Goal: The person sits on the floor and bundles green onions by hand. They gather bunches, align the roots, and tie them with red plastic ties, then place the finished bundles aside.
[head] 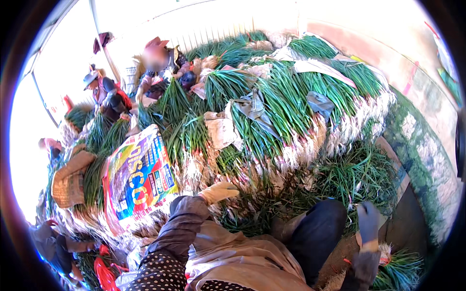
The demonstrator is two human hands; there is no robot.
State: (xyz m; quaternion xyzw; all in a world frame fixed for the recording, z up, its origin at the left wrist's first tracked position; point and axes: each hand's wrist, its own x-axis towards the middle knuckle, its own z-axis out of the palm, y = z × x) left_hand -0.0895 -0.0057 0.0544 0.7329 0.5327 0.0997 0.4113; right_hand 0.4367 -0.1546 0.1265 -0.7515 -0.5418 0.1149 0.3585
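My left hand [219, 192], in a pale yellow glove, reaches over the roots of the piled green onions [193, 160]. Its fingers are extended, and nothing shows in it. On the right, my right hand [367, 220], in a grey-blue glove, is beside a heap of loose green leaves [360, 178]. A thin pale stalk [350, 202] lies by its fingertips; whether they grip it cannot be told. Below that hand, a bundle of green onions [395, 269] with a red tie lies by my sleeve.
Several people sit among the onions, one near the pile's back [156, 62], another at lower left [54, 247]. A colourful printed sack [140, 178] covers part of the pile. Grey cloths [255, 109] lie on the onions. A mossy wall base [415, 145] curves along the right.
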